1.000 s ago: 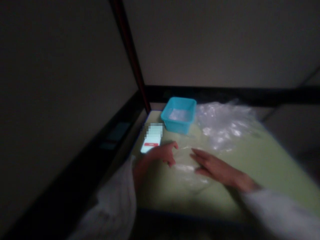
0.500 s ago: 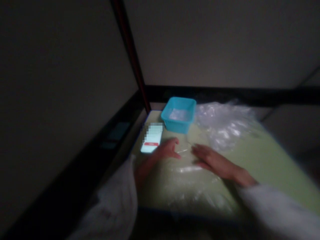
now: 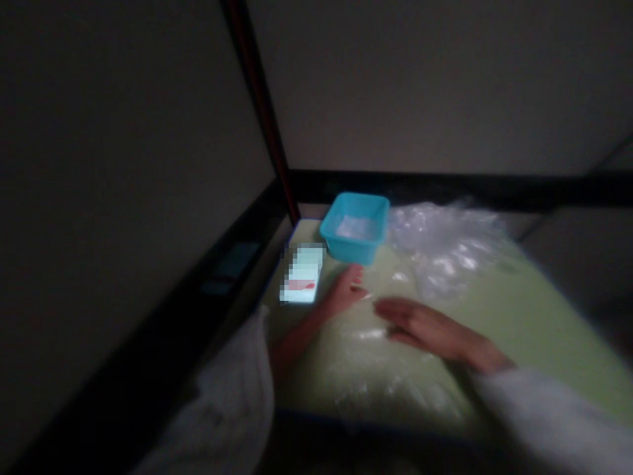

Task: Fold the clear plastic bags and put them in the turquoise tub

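Note:
A clear plastic bag (image 3: 376,369) lies flat on the pale green table mat (image 3: 534,316) in dim light. My right hand (image 3: 420,324) rests flat on the bag with its fingers stretched out toward the left. My left hand (image 3: 346,290) is at the bag's far left corner, fingers curled in a pinch on the bag's edge. Both sleeves are white. The picture is dark and blurred, so fine detail of the fingers is hard to make out.
A lit phone (image 3: 301,274) lies left of my left hand near the mat's edge. A turquoise tub (image 3: 355,227) with something white in it stands behind. A heap of clear plastic bags (image 3: 445,247) lies to its right. A dark frame and post border the table.
My left hand has moved farther away, toward the tub, along the bag's edge. My right hand shifted slightly and stays flat on the bag. The bag now lies spread out nearer me.

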A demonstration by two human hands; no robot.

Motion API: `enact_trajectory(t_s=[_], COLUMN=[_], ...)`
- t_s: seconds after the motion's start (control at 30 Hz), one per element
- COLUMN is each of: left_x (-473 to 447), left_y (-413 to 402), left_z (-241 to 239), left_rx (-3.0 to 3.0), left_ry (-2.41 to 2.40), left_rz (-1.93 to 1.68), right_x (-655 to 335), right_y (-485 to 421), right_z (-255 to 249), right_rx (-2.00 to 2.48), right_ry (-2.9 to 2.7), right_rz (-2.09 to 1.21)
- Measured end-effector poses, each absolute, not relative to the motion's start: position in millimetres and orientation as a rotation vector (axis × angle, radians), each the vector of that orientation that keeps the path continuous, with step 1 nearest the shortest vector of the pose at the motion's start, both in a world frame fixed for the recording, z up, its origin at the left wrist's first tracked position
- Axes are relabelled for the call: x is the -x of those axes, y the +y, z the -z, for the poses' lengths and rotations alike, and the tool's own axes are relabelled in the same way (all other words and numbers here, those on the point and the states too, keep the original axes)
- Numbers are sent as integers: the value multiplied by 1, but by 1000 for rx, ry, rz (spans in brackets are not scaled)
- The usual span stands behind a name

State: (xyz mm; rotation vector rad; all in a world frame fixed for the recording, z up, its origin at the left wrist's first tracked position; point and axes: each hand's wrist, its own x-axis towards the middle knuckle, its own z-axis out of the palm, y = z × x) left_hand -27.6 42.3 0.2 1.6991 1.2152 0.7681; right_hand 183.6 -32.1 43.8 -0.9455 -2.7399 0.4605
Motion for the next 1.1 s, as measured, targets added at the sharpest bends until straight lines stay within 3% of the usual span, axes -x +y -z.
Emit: enact_trajectory(t_s=[0.3, 0.67, 0.93, 1.1], left_x=[28, 21, 21, 14], left_y=[44, 31, 32, 7], left_z=[-5, -5, -5, -15], left_rx=[-1437, -1400, -1630, -1872], left_ry=[1036, 952, 1011, 1135], left_rz=[-899, -791, -744, -773], right_x=[-183, -188, -188, -204], right_y=[-33, -36, -25, -17], right_z=[-38, -52, -42, -47], right_rx=[974, 768, 1080, 1218], right_ry=[-2780, -2705, -2528, -2331], right_rz=[-439, -39, -474, -482])
